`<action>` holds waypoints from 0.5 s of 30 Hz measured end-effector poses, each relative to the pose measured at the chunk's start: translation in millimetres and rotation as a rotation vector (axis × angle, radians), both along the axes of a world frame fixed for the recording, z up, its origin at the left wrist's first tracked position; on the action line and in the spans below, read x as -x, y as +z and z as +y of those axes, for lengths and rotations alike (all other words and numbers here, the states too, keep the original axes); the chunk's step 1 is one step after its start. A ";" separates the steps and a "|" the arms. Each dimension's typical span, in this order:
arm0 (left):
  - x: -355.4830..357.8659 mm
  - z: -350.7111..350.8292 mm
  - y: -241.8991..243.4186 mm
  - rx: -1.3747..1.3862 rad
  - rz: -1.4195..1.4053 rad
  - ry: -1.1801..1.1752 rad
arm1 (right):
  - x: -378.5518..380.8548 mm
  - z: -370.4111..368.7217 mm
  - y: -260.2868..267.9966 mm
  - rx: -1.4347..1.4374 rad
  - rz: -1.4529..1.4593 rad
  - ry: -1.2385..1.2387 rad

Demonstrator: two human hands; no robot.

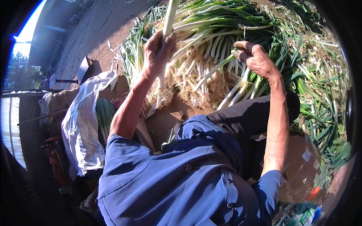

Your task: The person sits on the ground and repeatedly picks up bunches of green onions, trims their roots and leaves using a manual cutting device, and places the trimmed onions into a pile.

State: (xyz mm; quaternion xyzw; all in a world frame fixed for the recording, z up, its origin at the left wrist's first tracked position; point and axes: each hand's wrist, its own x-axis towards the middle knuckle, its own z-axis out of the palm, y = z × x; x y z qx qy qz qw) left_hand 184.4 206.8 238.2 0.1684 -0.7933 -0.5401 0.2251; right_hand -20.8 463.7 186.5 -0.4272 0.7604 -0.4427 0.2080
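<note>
My left hand (160, 50) grips a thick pale long green onion (170, 17), whose upper part rises past the top edge of the picture. To the right, my right hand (256, 58) pinches the tip of a thin green stalk (216, 69) between thumb and fingers. The stalk slants down to the left over the pile. Beneath and beyond both hands lies a heap of long green onions (223, 46), their white shanks and brown, stringy roots (206, 99) towards me and their green leaves mostly pointing away.
Loose leaves and trimmings (319, 93) cover the ground on the right. A crumpled white plastic sheet (84, 124) lies left of me beside dark green leaves (104, 115). My bent leg (254, 113) is close to the pile's near side. Bare earth (107, 34) stretches beyond, at upper left.
</note>
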 end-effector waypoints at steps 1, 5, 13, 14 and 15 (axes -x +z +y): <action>-12.7 -28.3 0.7 0.026 0.048 0.060 | -1.5 -4.2 -14.2 -0.069 0.101 -0.010; -60.1 -142.3 -27.2 0.034 0.088 0.306 | 15.7 -3.6 -69.7 -0.363 0.241 0.076; -157.4 -261.7 -232.3 -0.163 -0.224 0.566 | 12.0 11.7 -100.5 -0.308 0.031 0.004; -170.0 -249.1 -268.7 -0.388 -0.381 0.588 | 6.7 12.7 -98.5 -0.333 0.018 0.014; -172.8 -237.9 -302.1 -0.420 -0.603 0.657 | 2.8 12.5 -96.2 -0.355 0.006 0.019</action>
